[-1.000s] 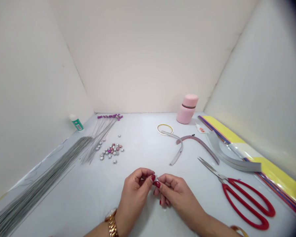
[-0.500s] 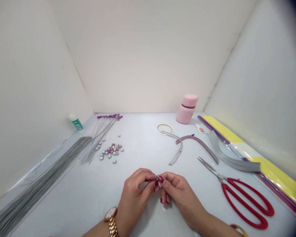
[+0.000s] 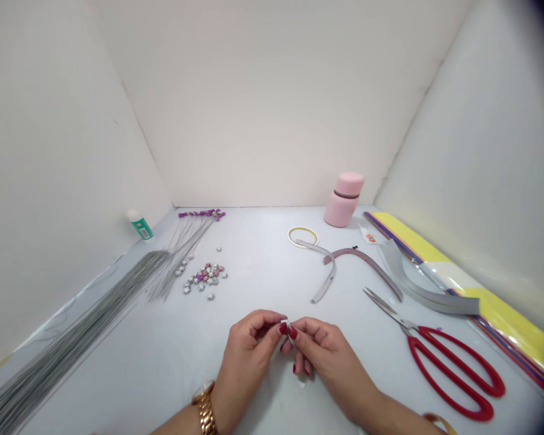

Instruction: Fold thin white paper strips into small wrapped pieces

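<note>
At the front middle of the table, my left hand (image 3: 254, 347) and my right hand (image 3: 320, 347) meet, thumbs nearly touching. Between their pinched fingertips is a small whitish paper strip (image 3: 287, 322), mostly hidden by the fingers. A tiny white scrap (image 3: 301, 383) lies on the table just below my right fingers. Left of my hands is a pile of small folded paper stars (image 3: 205, 277), silver, pink and purple. Beyond my right hand, a bundle of grey paper strips (image 3: 324, 287) and a mauve strip bundle (image 3: 372, 263) lie curved on the table.
Red-handled scissors (image 3: 453, 368) lie at the right, near wide grey strips (image 3: 430, 296) and packaged coloured paper (image 3: 494, 302). A pink flask (image 3: 343, 200), tape roll (image 3: 303, 229) and small white bottle (image 3: 367, 235) stand or lie behind. Grey wires (image 3: 86, 326), purple-tipped stems (image 3: 202, 214) and a glue stick (image 3: 140, 226) are left.
My fingertips have shifted slightly, and my left thumb has moved up beside my right thumb. A bit of the white strip now shows above the thumbs.
</note>
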The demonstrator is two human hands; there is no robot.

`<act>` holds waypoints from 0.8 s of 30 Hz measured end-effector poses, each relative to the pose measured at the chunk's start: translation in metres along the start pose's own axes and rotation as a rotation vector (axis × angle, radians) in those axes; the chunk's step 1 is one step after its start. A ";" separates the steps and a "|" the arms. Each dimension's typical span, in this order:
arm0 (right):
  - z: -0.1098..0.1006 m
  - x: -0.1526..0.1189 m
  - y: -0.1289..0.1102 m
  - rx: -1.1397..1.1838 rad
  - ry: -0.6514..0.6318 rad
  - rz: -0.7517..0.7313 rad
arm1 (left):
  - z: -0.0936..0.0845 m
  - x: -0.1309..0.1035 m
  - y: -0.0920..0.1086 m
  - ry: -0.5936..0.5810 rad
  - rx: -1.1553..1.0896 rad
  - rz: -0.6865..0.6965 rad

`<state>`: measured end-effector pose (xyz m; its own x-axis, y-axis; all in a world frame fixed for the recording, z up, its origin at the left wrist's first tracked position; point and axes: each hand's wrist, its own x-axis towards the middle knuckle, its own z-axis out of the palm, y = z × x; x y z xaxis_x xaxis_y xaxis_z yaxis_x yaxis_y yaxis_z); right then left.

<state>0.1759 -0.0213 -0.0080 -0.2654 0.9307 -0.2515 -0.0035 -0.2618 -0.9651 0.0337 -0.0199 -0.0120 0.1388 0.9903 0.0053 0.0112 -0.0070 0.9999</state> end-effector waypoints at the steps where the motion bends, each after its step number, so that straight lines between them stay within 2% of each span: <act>1: 0.000 0.000 0.000 -0.011 0.004 0.004 | 0.000 0.000 0.000 0.005 0.001 -0.008; 7: 0.002 0.000 0.001 -0.060 0.020 0.016 | 0.000 -0.001 0.003 0.050 0.127 0.009; 11: 0.001 -0.001 0.000 -0.061 0.001 0.004 | -0.002 -0.004 0.005 0.067 0.368 0.200; 14: 0.000 -0.001 0.000 -0.046 -0.006 -0.016 | -0.004 -0.006 0.005 0.011 0.488 0.348; 16: 0.000 -0.001 0.000 -0.030 0.005 -0.019 | -0.004 -0.006 0.004 -0.020 0.523 0.395; 19: -0.001 0.000 0.000 0.006 0.004 -0.019 | -0.004 -0.006 0.005 -0.030 0.501 0.386; 24: -0.002 0.001 0.001 0.045 -0.021 -0.043 | -0.004 -0.002 0.008 -0.022 0.260 0.220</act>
<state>0.1772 -0.0203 -0.0088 -0.2845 0.9358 -0.2079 -0.0582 -0.2334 -0.9706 0.0295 -0.0218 -0.0040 0.1870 0.9579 0.2177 0.2306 -0.2583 0.9381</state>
